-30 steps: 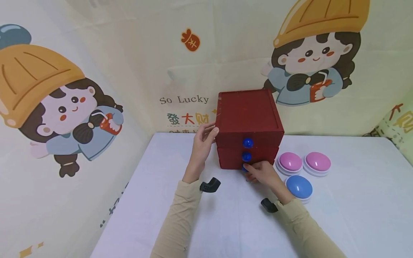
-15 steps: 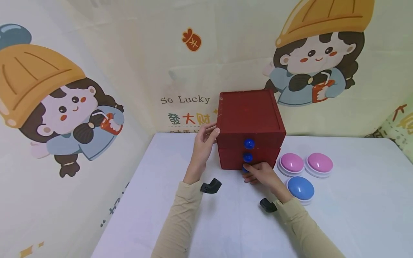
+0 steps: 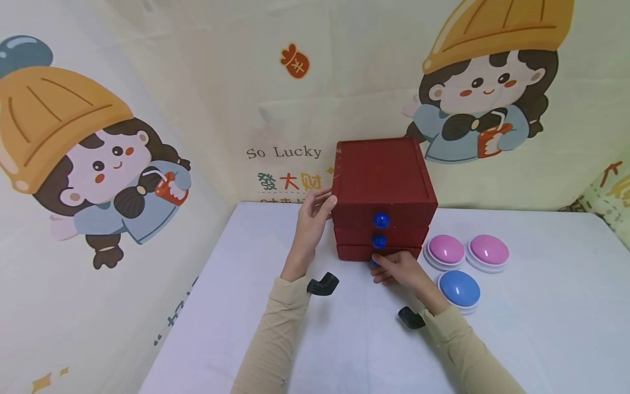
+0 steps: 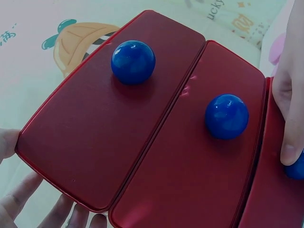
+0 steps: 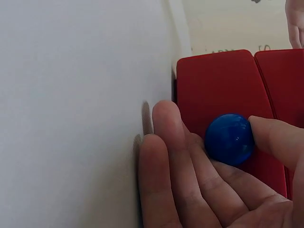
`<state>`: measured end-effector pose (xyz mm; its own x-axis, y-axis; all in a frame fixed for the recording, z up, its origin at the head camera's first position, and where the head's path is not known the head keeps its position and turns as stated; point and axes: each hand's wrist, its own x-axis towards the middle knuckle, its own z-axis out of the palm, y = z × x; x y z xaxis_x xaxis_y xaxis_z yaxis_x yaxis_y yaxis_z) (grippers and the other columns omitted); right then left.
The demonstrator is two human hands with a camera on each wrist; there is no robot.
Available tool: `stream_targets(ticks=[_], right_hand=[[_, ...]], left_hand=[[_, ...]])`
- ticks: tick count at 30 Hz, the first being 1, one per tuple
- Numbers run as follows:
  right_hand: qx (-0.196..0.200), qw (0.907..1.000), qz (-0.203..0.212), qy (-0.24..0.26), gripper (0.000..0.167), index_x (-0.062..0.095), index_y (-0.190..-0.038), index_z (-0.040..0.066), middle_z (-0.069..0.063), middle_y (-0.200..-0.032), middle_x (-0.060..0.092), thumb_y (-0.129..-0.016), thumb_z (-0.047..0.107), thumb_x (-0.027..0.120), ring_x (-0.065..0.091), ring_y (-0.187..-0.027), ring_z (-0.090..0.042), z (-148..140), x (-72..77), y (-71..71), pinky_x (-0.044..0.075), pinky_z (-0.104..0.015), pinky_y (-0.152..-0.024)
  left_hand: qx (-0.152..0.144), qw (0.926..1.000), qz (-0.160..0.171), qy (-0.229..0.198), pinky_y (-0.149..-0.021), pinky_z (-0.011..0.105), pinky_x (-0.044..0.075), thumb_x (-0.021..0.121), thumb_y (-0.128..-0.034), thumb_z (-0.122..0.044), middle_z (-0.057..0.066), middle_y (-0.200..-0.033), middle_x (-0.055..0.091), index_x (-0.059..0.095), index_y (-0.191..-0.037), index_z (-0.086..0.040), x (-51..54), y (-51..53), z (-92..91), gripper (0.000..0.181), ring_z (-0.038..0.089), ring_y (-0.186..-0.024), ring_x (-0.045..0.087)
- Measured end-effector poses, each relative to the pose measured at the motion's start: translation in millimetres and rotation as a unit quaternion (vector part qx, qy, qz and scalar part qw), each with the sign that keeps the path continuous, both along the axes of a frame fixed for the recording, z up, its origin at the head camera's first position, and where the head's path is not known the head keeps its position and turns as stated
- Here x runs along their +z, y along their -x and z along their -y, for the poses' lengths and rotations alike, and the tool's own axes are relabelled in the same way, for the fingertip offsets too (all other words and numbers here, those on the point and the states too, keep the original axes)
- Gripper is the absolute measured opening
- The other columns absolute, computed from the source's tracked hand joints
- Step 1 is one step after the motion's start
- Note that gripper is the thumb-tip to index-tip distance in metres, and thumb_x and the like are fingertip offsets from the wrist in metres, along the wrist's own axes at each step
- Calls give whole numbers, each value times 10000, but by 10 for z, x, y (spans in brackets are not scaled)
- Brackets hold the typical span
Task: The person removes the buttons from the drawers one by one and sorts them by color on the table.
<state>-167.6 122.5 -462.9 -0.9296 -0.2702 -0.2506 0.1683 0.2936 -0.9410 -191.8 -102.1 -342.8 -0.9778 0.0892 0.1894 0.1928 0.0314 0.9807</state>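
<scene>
A dark red drawer box (image 3: 384, 169) with three stacked drawers stands on the table. Each drawer has a round blue knob; the top knob (image 3: 381, 220) and middle knob (image 3: 379, 241) are untouched. My right hand (image 3: 401, 269) pinches the bottom knob (image 5: 230, 139) between thumb and fingers, its other fingers close above the tabletop. The bottom drawer (image 3: 354, 252) juts slightly ahead of the ones above. My left hand (image 3: 313, 219) rests against the box's left side, thumb at the front corner and fingers extended along the side, partly hidden in the head view.
Two pink push buttons (image 3: 446, 249) and a blue push button (image 3: 459, 288) sit right of the box, near my right forearm. Printed cloth (image 3: 221, 109) hangs behind and to the left. A white cover (image 3: 354, 339) lies over the table.
The bottom drawer has come slightly forward, and its upper edge now shows below the middle drawer. My right hand has moved a little toward me with the knob; the left stays on the box.
</scene>
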Motion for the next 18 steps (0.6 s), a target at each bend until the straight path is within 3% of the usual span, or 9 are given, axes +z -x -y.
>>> stream_targets(ticks=[6, 18], right_hand=[[60, 10000, -1, 11, 468, 727, -1027, -90, -177, -906, 750, -1002, 354, 582, 744, -797, -251, -28, -35, -40, 608, -333, -719], [237, 9997, -51, 16, 482, 723, -1011, -83, -171, -860, 745, -1002, 376, 577, 738, -746, -248, -29, -20, -157, 608, -324, -691]], left_hand=[[76, 9997, -183, -108, -1007, 380, 501, 625, -978, -343, 45, -1287, 585, 567, -1327, -185, -237, 155, 13, 388, 182, -1200, 583], [32, 9999, 49, -125, -1029, 393, 487, 598, -1000, -269, 106, -1339, 558, 522, -1386, -108, -198, 150, 14, 424, 226, -1232, 566]])
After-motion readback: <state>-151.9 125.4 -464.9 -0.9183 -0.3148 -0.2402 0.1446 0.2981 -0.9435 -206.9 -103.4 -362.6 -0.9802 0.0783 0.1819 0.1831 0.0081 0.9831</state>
